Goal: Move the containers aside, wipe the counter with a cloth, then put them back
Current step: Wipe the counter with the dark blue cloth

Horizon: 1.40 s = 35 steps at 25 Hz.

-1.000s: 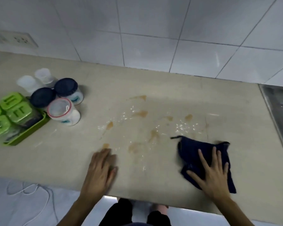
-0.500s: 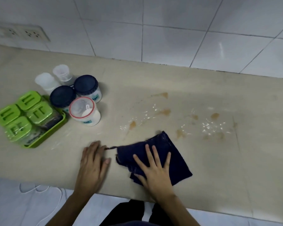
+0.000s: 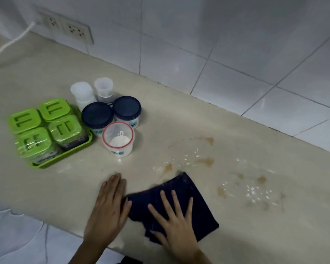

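Note:
A dark blue cloth [image 3: 187, 195] lies flat near the front edge of the beige counter [image 3: 217, 115]. My right hand [image 3: 176, 223] presses down on the cloth with fingers spread. Flat on the bare counter just left of the cloth rests my left hand [image 3: 109, 208]. Grouped at the left stand the containers: a red-rimmed clear tub [image 3: 118, 139], two tubs with dark blue lids [image 3: 97, 115] [image 3: 127, 107], two white cups [image 3: 81, 92] [image 3: 103, 88], and a green tray [image 3: 65, 159] holding several green-lidded jars [image 3: 65, 128]. Brown stains [image 3: 205, 161] and wet spots lie right of the tubs.
A white tiled wall runs along the back of the counter. Wall sockets [image 3: 72, 30] sit at the top left, with a white cable [image 3: 10, 43] trailing onto the counter. More brown stains [image 3: 261, 180] mark the counter to the right of the cloth.
My right hand slid the cloth leftward from the right of the stains to beside my left hand, where it stays now. The view has swung to the left.

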### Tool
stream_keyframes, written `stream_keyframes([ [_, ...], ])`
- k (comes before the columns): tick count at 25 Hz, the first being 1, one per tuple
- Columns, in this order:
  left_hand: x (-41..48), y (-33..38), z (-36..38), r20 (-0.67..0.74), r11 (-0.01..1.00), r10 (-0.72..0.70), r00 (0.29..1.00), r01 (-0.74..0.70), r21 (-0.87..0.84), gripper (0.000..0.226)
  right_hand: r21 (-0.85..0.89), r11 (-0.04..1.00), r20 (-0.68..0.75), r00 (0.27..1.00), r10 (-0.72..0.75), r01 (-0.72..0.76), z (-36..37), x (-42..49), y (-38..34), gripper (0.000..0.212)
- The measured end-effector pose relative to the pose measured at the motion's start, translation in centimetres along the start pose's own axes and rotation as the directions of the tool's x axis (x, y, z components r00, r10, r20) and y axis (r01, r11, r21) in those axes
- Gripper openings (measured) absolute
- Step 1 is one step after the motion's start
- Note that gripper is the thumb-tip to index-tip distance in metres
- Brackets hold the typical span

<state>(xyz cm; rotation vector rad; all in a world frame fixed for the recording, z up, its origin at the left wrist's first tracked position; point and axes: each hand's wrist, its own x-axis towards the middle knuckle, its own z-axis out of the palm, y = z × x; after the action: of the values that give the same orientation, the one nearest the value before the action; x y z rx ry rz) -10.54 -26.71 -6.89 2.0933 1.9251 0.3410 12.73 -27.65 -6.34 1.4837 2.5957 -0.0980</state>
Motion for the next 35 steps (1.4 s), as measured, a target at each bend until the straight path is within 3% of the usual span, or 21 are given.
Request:
stream_keyframes([
  [3,0.1,0.1,0.4,0.004,1.000,-0.004,1.000,0.004,0.026,0.066,0.038,0.999,-0.073,0.997,0.025,-0.022,-0.5,3.8,2.7,0.065],
  [5,0.1,0.0,0.5,-0.002,1.000,-0.027,1.000,0.027,0.008,0.068,0.161,0.962,-0.051,0.971,0.233,-0.222,0.0,4.0,6.8,0.061],
  [8,-0.1,0.1,0.4,-0.027,0.999,-0.013,1.000,0.012,-0.033,0.068,0.316,0.758,0.009,0.801,0.599,-0.570,0.4,2.4,11.3,0.062],
  [10,0.1,0.3,0.1,-0.058,0.999,-0.004,0.998,0.001,-0.055,0.067,0.296,0.701,0.006,0.735,0.678,-0.649,0.5,2.4,10.4,0.062],
  [12,0.3,0.2,0.2,-0.068,0.998,-0.016,0.998,0.012,-0.059,0.067,0.247,0.810,-0.017,0.834,0.552,-0.532,0.0,3.6,6.9,0.063],
  [14,0.3,0.1,0.3,-0.049,0.999,-0.031,0.998,0.029,-0.039,0.068,0.152,0.964,-0.051,0.972,0.228,-0.218,-0.5,5.6,2.8,0.060],
  [16,0.2,0.0,0.2,-0.035,0.999,-0.046,0.998,0.046,-0.008,0.071,0.091,0.995,-0.089,0.995,-0.033,0.041,-0.9,7.5,1.0,0.059],
  [18,0.4,0.2,0.2,-0.028,0.999,-0.043,0.999,0.043,0.020,0.071,0.118,0.990,-0.120,0.991,-0.061,0.075,-1.0,9.4,3.4,0.057],
  [20,0.3,0.1,0.4,-0.027,1.000,-0.012,1.000,0.013,0.021,0.070,0.170,0.985,-0.134,0.990,0.048,-0.025,-0.5,10.1,7.4,0.056],
  [22,0.1,-0.3,1.0,-0.070,1.000,0.013,0.997,-0.014,-0.011,0.068,0.243,0.938,-0.112,0.954,0.278,-0.245,-0.1,9.5,12.1,0.058],
  [25,0.1,-0.8,1.8,-0.139,0.999,0.028,0.990,-0.034,-0.041,0.068,0.301,0.743,-0.054,0.768,0.639,-0.597,-0.1,7.3,14.5,0.063],
  [26,0.4,-0.8,2.0,-0.160,0.998,0.036,0.986,-0.044,-0.047,0.068,0.292,0.683,-0.055,0.701,0.711,-0.670,0.0,7.1,13.3,0.062],
  [27,0.6,-0.8,2.1,-0.169,0.997,0.036,0.985,-0.046,-0.056,0.068,0.278,0.667,-0.049,0.683,0.728,-0.691,-0.1,7.2,11.2,0.061],
  [29,0.8,-0.8,2.0,-0.153,0.997,0.027,0.988,-0.037,-0.065,0.067,0.252,0.792,-0.071,0.805,0.589,-0.557,-0.3,8.5,5.3,0.061],
  [32,0.5,-0.6,1.5,-0.104,0.999,0.019,0.994,-0.023,-0.029,0.070,0.092,0.986,-0.129,0.981,0.147,-0.136,-0.6,9.6,0.4,0.059],
  [34,0.6,-0.4,1.2,-0.085,1.000,0.005,0.996,-0.008,-0.029,0.070,0.062,0.994,-0.153,0.985,-0.081,0.091,-1.0,10.1,3.9,0.056],
  [35,0.6,-0.4,1.1,-0.086,0.999,-0.002,0.996,-0.001,-0.041,0.068,0.062,0.991,-0.180,0.978,-0.107,0.120,-0.8,10.3,6.4,0.055],
])
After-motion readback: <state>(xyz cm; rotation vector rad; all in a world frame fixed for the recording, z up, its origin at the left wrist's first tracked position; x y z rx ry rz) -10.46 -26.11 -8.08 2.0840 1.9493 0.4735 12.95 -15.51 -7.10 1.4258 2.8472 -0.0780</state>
